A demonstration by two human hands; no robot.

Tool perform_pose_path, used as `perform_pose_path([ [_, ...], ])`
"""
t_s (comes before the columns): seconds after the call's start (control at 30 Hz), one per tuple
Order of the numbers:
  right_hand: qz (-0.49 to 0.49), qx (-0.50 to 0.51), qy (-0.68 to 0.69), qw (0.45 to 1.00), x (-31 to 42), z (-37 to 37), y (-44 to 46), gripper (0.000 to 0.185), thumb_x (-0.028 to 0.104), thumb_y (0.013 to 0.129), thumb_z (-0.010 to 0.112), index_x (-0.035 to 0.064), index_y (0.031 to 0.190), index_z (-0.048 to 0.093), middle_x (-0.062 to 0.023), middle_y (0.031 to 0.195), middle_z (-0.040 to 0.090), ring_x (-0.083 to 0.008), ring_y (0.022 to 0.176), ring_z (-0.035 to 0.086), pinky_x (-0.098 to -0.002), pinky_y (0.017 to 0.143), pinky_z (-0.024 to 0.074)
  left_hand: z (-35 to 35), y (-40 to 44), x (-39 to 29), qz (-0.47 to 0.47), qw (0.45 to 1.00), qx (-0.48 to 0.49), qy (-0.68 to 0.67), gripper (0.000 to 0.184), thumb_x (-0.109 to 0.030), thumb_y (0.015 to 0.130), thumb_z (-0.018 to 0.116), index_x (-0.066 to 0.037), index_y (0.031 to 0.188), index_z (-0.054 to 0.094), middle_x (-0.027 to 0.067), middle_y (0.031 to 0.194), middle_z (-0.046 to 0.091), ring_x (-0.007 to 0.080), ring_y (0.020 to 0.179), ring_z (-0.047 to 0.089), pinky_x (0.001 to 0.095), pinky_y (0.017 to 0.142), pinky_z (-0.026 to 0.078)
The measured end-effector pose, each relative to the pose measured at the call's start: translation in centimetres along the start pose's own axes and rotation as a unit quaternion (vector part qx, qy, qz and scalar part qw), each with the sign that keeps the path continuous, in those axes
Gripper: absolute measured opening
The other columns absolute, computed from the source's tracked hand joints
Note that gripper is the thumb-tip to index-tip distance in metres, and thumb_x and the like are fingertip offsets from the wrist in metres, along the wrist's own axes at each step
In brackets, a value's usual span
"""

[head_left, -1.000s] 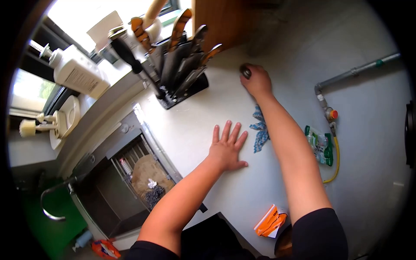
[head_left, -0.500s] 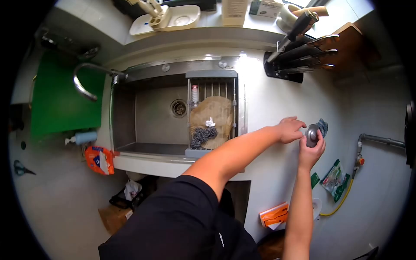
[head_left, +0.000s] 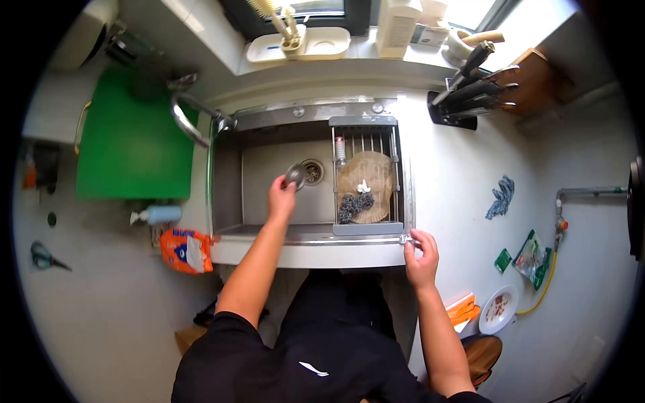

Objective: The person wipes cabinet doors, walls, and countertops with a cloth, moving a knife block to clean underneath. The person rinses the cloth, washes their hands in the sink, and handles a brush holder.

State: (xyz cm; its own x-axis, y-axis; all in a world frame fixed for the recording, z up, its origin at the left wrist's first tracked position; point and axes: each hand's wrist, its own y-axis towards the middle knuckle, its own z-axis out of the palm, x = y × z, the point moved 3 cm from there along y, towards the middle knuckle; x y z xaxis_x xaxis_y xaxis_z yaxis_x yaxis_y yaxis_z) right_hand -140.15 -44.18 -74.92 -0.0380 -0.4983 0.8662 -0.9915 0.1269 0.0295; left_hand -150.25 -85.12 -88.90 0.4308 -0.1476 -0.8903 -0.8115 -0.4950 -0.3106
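My left hand (head_left: pixel 281 200) is over the left basin of the metal sink (head_left: pixel 259 201), its fingers closed on a round metal piece (head_left: pixel 295 176) beside the drain (head_left: pixel 313 172). My right hand (head_left: pixel 422 260) is at the sink's front right corner, thumb and fingers curled around something small and shiny at the rim, too small to name. A grey rack (head_left: pixel 366 229) sits in the sink's right part, holding a round brown mat (head_left: pixel 376 176), a dark mesh scrubber (head_left: pixel 355 207) and a small bottle (head_left: pixel 340 149).
A knife block (head_left: pixel 453 119) stands at the back right. On the right counter are a blue cloth (head_left: pixel 500 197), a green packet (head_left: pixel 533 258), an orange pack (head_left: pixel 461 310) and a plate (head_left: pixel 498 310). Left are the faucet (head_left: pixel 187 121), a green board (head_left: pixel 131 148) and an orange bag (head_left: pixel 185 250).
The view has swung toward the sink. Both hands have moved left from the right counter; the round metal piece, earlier in my right hand, is now in my left over the basin.
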Motion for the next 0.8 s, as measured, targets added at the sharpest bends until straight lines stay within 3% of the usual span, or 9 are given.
perform_pose_path([
  [0.1,0.097,-0.018,0.027,0.995,-2.1,1.4,-1.1,0.032,0.007,0.089,0.070,-0.0011,0.119,0.069,-0.0136,0.114,0.067,-0.0226,0.097,0.069,-0.0325,0.083,0.0576,-0.8,4.2,9.1,-0.140,0.964,0.148,0.170,0.024,-0.013,0.091,0.070,-0.002,0.113,0.069,0.0073,0.085,0.071,0.0178,0.068,0.067,0.0352,0.058,0.053],
  [0.17,0.150,-0.038,0.025,0.988,-3.6,2.3,-1.1,0.031,0.008,0.089,0.071,-0.0003,0.118,0.070,-0.0120,0.109,0.067,-0.0206,0.093,0.068,-0.0320,0.082,0.0576,-0.2,4.7,11.4,-0.130,0.896,0.312,0.289,0.018,-0.012,0.089,0.071,-0.004,0.105,0.071,0.0087,0.078,0.068,0.0176,0.056,0.062,0.0368,0.051,0.050],
  [0.23,0.158,-0.062,-0.013,0.985,-3.5,2.7,0.1,0.029,0.011,0.089,0.071,0.0018,0.116,0.072,-0.0118,0.107,0.068,-0.0199,0.088,0.068,-0.0324,0.079,0.0566,0.4,5.0,12.2,-0.173,0.886,0.310,0.297,0.022,-0.012,0.086,0.074,-0.003,0.106,0.071,0.0126,0.083,0.072,0.0245,0.067,0.069,0.0403,0.062,0.055],
  [0.37,0.172,-0.156,-0.058,0.971,-4.2,1.6,3.5,0.026,0.013,0.090,0.071,0.0029,0.113,0.073,-0.0121,0.106,0.070,-0.0204,0.080,0.067,-0.0320,0.076,0.0559,-0.7,6.1,12.2,-0.020,0.860,0.302,0.412,0.034,-0.016,0.084,0.076,-0.001,0.113,0.070,0.0191,0.111,0.074,0.0375,0.107,0.069,0.0428,0.095,0.054],
  [0.53,0.163,-0.296,-0.117,0.934,-10.9,-5.9,8.4,0.020,0.016,0.092,0.070,0.0053,0.109,0.075,-0.0088,0.099,0.073,-0.0183,0.076,0.066,-0.0319,0.073,0.0560,-2.4,8.4,12.6,0.057,0.868,0.272,0.412,0.044,-0.020,0.090,0.073,-0.002,0.129,0.065,0.0199,0.130,0.067,0.0364,0.116,0.067,0.0418,0.101,0.051],
  [0.6,0.113,-0.297,-0.261,0.912,-13.6,-10.0,10.7,0.025,0.022,0.092,0.070,0.0094,0.113,0.073,-0.0102,0.112,0.071,-0.0286,0.101,0.067,-0.0411,0.091,0.0543,-1.8,8.6,11.3,0.076,0.895,0.242,0.367,0.046,-0.020,0.092,0.071,-0.003,0.133,0.063,0.0194,0.136,0.065,0.0364,0.119,0.065,0.0417,0.103,0.050],
  [0.63,0.164,-0.264,-0.329,0.892,-14.2,-11.6,11.7,0.043,0.029,0.092,0.071,0.0135,0.131,0.066,-0.0149,0.133,0.064,-0.0335,0.126,0.058,-0.0458,0.108,0.0456,-2.1,8.1,9.7,0.077,0.914,0.222,0.330,0.044,-0.019,0.094,0.069,-0.003,0.135,0.062,0.0177,0.137,0.064,0.0335,0.116,0.066,0.0408,0.101,0.050],
  [0.77,0.192,-0.167,-0.442,0.860,-21.3,-16.9,17.3,0.075,0.047,0.099,0.059,0.0212,0.163,0.030,-0.0152,0.171,0.021,-0.0321,0.157,0.021,-0.0503,0.127,0.0200,-1.6,5.1,3.2,-0.023,0.960,0.190,0.206,0.041,-0.016,0.100,0.063,-0.004,0.138,0.058,0.0113,0.135,0.064,0.0209,0.105,0.067,0.0342,0.091,0.053],
  [0.8,0.204,-0.159,-0.436,0.862,-23.0,-18.1,18.2,0.075,0.047,0.099,0.059,0.0212,0.163,0.030,-0.0152,0.171,0.021,-0.0321,0.157,0.021,-0.0503,0.127,0.0200,-1.9,3.8,2.1,-0.028,0.956,0.190,0.221,0.041,-0.016,0.100,0.063,-0.004,0.138,0.058,0.0113,0.135,0.064,0.0209,0.105,0.067,0.0342,0.091,0.053],
])
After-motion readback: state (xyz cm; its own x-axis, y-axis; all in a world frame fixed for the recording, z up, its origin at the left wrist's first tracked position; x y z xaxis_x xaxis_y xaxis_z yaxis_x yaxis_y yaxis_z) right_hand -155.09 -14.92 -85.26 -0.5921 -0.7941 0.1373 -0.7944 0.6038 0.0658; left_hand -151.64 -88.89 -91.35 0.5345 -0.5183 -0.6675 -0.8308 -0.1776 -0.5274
